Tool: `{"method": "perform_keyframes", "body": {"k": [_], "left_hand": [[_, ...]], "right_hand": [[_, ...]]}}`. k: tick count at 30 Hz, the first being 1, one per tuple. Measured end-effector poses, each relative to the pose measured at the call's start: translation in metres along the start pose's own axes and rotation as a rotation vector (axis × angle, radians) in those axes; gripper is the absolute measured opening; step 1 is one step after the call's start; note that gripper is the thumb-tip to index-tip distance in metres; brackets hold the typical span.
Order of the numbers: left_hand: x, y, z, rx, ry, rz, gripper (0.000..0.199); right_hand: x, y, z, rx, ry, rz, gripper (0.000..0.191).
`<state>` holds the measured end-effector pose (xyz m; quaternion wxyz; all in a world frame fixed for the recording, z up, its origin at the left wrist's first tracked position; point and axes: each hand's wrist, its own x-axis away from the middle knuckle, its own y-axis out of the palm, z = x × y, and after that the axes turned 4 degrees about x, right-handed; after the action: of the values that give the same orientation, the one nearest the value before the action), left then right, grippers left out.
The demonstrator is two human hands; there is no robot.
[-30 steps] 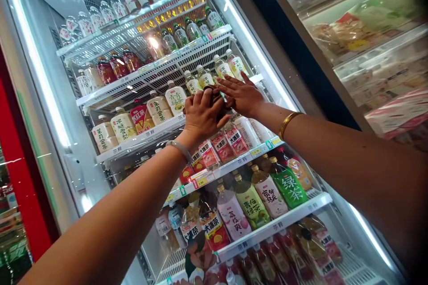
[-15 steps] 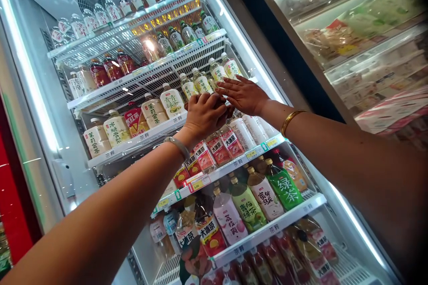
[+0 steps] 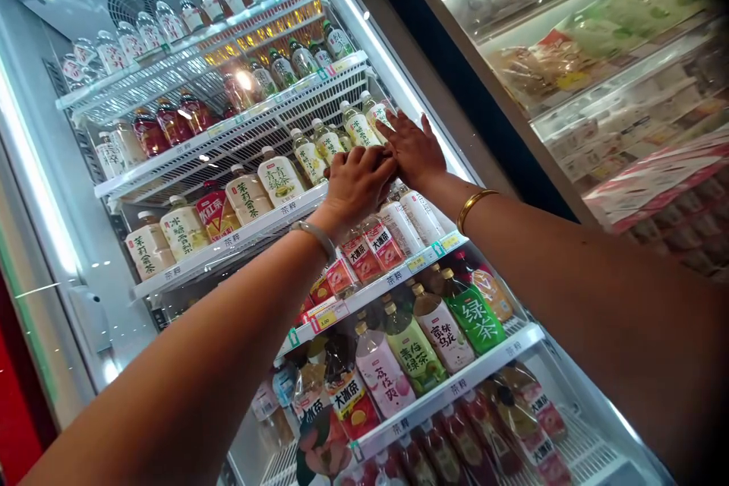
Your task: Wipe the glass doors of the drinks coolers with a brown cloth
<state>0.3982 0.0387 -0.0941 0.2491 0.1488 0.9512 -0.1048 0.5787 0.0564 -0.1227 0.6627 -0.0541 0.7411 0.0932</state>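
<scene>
Both my arms reach forward over shelves of bottled drinks, and my hands meet near the middle of the view. My left hand, with a pale bangle on its wrist, has its fingers bent and pressed together; whatever lies under them is hidden. Touching it, my right hand has its fingers spread, with a gold bangle behind it. Yellow-green labelled bottles stand just beyond the hands. Below them are pink-labelled bottles and white-labelled bottles.
A lit cooler holds several tilted-looking shelves, with one shelf edge below my hands. A lower row includes a green-labelled bottle. Dark frame posts separate it from a second case with packaged goods at right. A red panel stands at far left.
The view has shifted, so the shelves sit slightly further left. My right hand's fingers have spread and lifted more, and my left hand has moved right against it.
</scene>
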Motion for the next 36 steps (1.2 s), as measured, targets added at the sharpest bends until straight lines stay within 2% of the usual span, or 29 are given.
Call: {"method": "perform_keyframes", "body": {"k": [3,5,6,8,10,11,12,14,16,17,18,21,23,24,26,28,29,30,32,34,36], "left_hand": [[-0.014,0.002,-0.005,-0.014,-0.277,0.072,0.031],[-0.018,0.006,-0.001,-0.008,-0.379,0.118,0.029],[-0.018,0.008,0.002,0.004,-0.360,0.117,0.030],[-0.016,0.009,0.002,0.040,-0.217,0.074,0.032],[-0.014,0.007,-0.007,0.089,-0.060,-0.002,0.033],[-0.015,0.005,-0.015,0.111,-0.036,-0.027,0.033],[-0.017,0.003,-0.022,0.127,-0.069,-0.033,0.032],[-0.023,0.002,-0.029,0.133,-0.289,0.018,0.035],[-0.028,0.004,-0.024,0.117,-0.484,0.095,0.036],[-0.027,0.006,-0.017,0.108,-0.486,0.110,0.035],[-0.025,0.008,-0.010,0.098,-0.432,0.112,0.033],[-0.016,0.011,0.004,0.068,-0.160,0.069,0.032],[-0.015,0.009,0.004,0.066,-0.078,0.032,0.032],[-0.018,0.008,0.003,0.068,-0.107,0.034,0.031],[-0.028,0.008,0.005,0.072,-0.314,0.091,0.029],[-0.037,0.011,0.017,0.078,-0.545,0.158,0.028],[-0.039,0.013,0.025,0.085,-0.582,0.167,0.029],[-0.039,0.016,0.033,0.088,-0.556,0.161,0.030],[-0.032,0.019,0.043,0.079,-0.395,0.141,0.033],[-0.021,0.019,0.042,0.074,-0.149,0.104,0.033],[-0.013,0.018,0.032,0.100,0.113,0.040,0.031]], "right_hand": [[0.000,-0.004,-0.003,0.030,0.011,-0.024,0.053],[0.001,-0.007,-0.004,0.056,0.005,-0.048,0.053],[0.001,-0.008,-0.004,0.068,-0.003,-0.062,0.054],[0.001,-0.010,-0.002,0.086,-0.023,-0.090,0.055],[0.000,-0.010,-0.001,0.088,-0.038,-0.097,0.056],[0.000,-0.010,0.000,0.083,-0.041,-0.091,0.057],[0.000,-0.010,0.000,0.077,-0.042,-0.084,0.057],[0.001,-0.010,-0.001,0.066,-0.035,-0.073,0.056],[0.002,-0.010,-0.002,0.061,-0.020,-0.065,0.056],[0.004,-0.010,-0.002,0.058,-0.014,-0.062,0.055],[0.005,-0.010,-0.002,0.054,-0.009,-0.057,0.056],[0.008,-0.011,-0.001,0.040,0.010,-0.038,0.056],[0.008,-0.011,-0.002,0.036,0.057,-0.028,0.055],[0.007,-0.011,-0.002,0.037,0.085,-0.021,0.054],[0.005,-0.011,-0.002,0.036,0.125,-0.008,0.053],[0.004,-0.011,0.002,0.032,0.123,-0.016,0.053],[0.004,-0.012,0.005,0.033,0.103,-0.033,0.053],[0.004,-0.014,0.010,0.035,0.072,-0.058,0.054],[0.004,-0.018,0.021,0.041,-0.011,-0.111,0.055],[0.005,-0.022,0.032,0.045,-0.100,-0.153,0.056],[0.007,-0.025,0.041,0.045,-0.155,-0.169,0.057]]}}
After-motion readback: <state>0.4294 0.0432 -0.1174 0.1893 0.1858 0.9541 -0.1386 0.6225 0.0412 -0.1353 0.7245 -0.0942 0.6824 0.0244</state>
